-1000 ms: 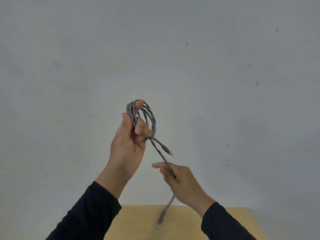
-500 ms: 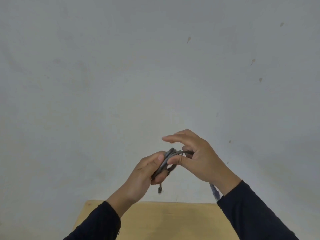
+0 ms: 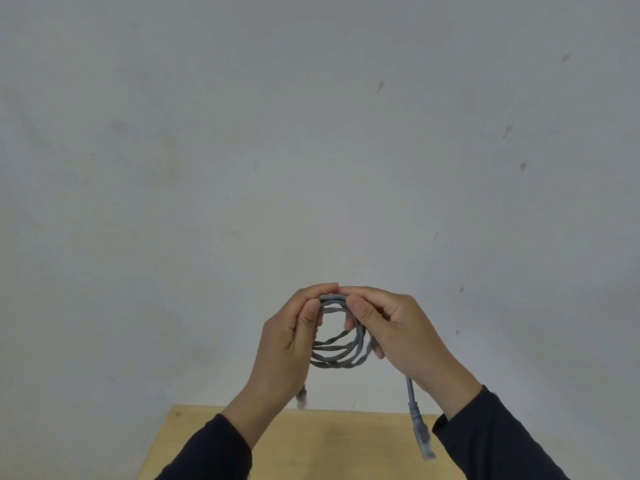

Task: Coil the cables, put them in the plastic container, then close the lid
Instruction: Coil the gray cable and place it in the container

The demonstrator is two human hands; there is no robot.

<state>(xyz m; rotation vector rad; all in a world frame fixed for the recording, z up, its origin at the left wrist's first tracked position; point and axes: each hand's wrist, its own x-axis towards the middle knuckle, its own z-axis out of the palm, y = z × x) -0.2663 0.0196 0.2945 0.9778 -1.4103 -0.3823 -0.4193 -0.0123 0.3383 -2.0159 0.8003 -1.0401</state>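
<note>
A grey network cable (image 3: pixel 337 353) is wound into a round coil of several loops, held up in the air in front of a pale wall. My left hand (image 3: pixel 287 344) grips the coil's left side and my right hand (image 3: pixel 398 330) grips its right side; the fingertips of both meet at the top of the loop. One plug end (image 3: pixel 420 434) hangs down below my right hand. The other plug end (image 3: pixel 302 398) dangles below my left hand. No plastic container or lid is in view.
A light wooden table (image 3: pixel 329 441) shows at the bottom of the view, with its far edge against the stained grey wall (image 3: pixel 311 150). My dark sleeves cover part of it.
The coil, first held high in my left hand while my right hand fed in the loose end, came lower. Both hands now grip it and spread it into an open ring.
</note>
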